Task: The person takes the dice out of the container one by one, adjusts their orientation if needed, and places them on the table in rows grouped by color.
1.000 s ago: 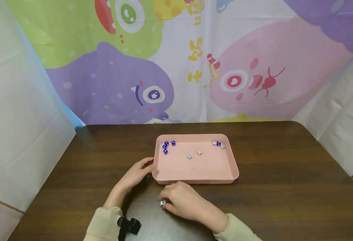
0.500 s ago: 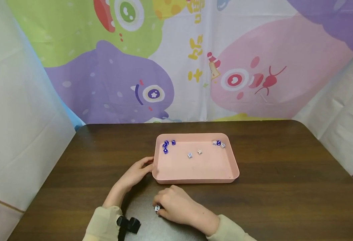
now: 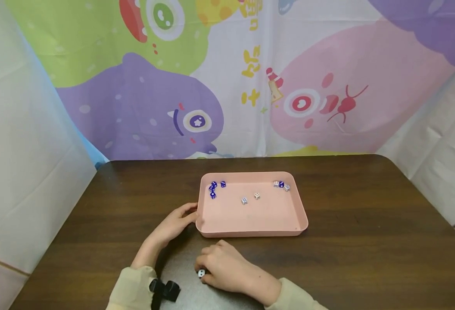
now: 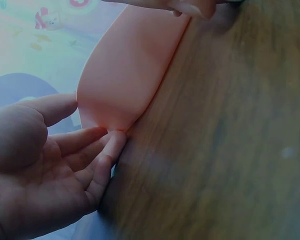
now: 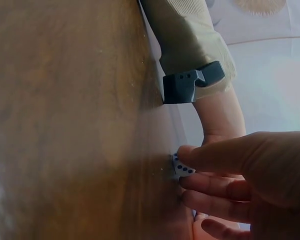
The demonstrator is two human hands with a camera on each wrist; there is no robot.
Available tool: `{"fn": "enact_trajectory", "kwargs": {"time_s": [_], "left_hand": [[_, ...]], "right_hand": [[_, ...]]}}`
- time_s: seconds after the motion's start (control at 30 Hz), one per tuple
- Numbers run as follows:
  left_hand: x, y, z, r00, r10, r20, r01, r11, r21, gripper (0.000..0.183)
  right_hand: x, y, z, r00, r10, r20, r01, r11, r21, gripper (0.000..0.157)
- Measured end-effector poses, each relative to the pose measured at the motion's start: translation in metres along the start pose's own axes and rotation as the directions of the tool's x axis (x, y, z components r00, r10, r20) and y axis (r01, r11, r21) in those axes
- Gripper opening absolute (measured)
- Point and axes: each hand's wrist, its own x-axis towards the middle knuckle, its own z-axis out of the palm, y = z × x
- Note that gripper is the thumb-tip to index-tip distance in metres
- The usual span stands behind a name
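Observation:
My right hand pinches a white die between thumb and fingertips, low over the table in front of the tray. In the right wrist view this die shows dark blue pips, with the thumb across its upper part. My left hand touches the left side of the pink tray. Seen from the left wrist, the thumb meets the rim and the loosely extended fingers rest against the outer wall. Inside the tray, several blue dice cluster at the back left, and two white dice lie near the middle.
At the tray's back right, two white dice flank a blue die. The dark wooden table extends on both sides. A cartoon curtain hangs behind it. A black strap device sits on the left wrist.
My right hand has moved left and toward the near edge, away from the tray's front, carrying the white die. The left hand and the tray have stayed in place.

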Motion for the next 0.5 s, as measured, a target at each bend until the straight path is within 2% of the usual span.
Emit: {"fn": "enact_trajectory", "kwargs": {"time_s": [0.2, 0.33, 0.5], "left_hand": [[0.0, 0.0, -0.002, 1.0, 0.014, 0.003, -0.014, 1.0, 0.004, 0.042], [-0.001, 0.0, -0.003, 1.0, 0.028, 0.005, -0.028, 1.0, 0.002, 0.041], [-0.001, 0.001, 0.0, 0.999, 0.033, 0.009, -0.033, 0.999, 0.004, 0.041]], "right_hand": [[-0.003, 0.004, -0.007, 1.0, 0.024, -0.017, -0.023, 0.999, 0.031, 0.01], [-0.005, 0.012, -0.015, 0.996, 0.071, -0.048, -0.068, 0.996, 0.052, 0.01], [-0.01, 0.026, -0.026, 0.987, 0.133, -0.087, -0.121, 0.984, 0.131, 0.009]]}}
